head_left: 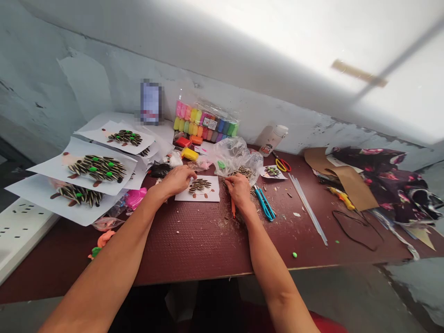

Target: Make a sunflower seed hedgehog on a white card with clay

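Observation:
A white card [214, 182] lies on the table in front of me. On it is a hedgehog shape with a pale clay body, brown pieces along its edge and rows of striped sunflower seeds [200, 185] for spines. My left hand [177, 180] hovers at the card's upper left corner, thumb and fingers pinched together; anything between them is too small to see. Fingertips together, my right hand [239, 187] is at the near edge of a heap of loose sunflower seeds [244, 172]. What it pinches is hidden. An orange pen-like tool [233, 209] lies just below that hand.
Finished-looking hedgehog cards [95, 169] are stacked at left by a power strip [21, 226]. Behind are a pack of coloured clay [208, 122], a plastic bag [236, 152] and a bottle [274, 139]. Rightward lie a teal cutter [265, 203], scissors [283, 164], glue sticks [308, 208] and a glue gun [342, 198].

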Demonstrator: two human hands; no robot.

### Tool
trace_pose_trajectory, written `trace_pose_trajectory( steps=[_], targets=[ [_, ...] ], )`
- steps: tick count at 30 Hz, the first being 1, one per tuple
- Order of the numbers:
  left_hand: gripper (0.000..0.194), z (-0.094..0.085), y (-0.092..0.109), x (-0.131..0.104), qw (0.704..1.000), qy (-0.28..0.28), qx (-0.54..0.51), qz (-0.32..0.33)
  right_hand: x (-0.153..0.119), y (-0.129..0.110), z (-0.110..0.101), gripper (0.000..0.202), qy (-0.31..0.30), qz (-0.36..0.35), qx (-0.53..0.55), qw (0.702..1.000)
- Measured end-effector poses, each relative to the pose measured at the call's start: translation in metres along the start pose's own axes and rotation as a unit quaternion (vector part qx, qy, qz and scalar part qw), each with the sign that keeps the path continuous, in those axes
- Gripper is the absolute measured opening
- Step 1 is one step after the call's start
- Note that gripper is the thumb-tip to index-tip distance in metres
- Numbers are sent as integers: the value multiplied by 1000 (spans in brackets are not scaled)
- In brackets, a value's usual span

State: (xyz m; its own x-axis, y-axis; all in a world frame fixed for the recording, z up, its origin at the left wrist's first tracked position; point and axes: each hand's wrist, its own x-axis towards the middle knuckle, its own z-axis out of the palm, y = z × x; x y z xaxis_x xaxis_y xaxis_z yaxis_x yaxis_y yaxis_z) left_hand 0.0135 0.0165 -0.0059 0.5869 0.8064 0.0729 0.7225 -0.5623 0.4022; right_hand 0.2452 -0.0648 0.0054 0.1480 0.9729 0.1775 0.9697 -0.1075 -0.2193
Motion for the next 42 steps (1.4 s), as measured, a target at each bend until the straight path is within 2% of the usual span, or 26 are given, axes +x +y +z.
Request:
trace_pose_trajectory(
  steps=[9,13,19,25,29,42],
  targets=[
    [37,-2,1,1,1000,-8,0,-4,10,-11,1,18,-35,-4,-41,999],
    [36,-4,2,0,1000,-13,-3,-15,7,-12,-2,19,-26,-22,-55,998],
    [36,0,-1,0,1000,6,-14,-10,-5,-13,-4,19,12,-15,76,997],
    [35,2,-3,-1,999,17,-28,-2,-9,-20,3,21,10,-63,195,979],
    [35,1,-3,-1,999,17,-37,-5,-10,-22,5,17,6,-46,209,977],
    [35,3,-4,-2,1000,10,-27,1,-11,-23,10,18,-10,-70,194,978]
  ],
)
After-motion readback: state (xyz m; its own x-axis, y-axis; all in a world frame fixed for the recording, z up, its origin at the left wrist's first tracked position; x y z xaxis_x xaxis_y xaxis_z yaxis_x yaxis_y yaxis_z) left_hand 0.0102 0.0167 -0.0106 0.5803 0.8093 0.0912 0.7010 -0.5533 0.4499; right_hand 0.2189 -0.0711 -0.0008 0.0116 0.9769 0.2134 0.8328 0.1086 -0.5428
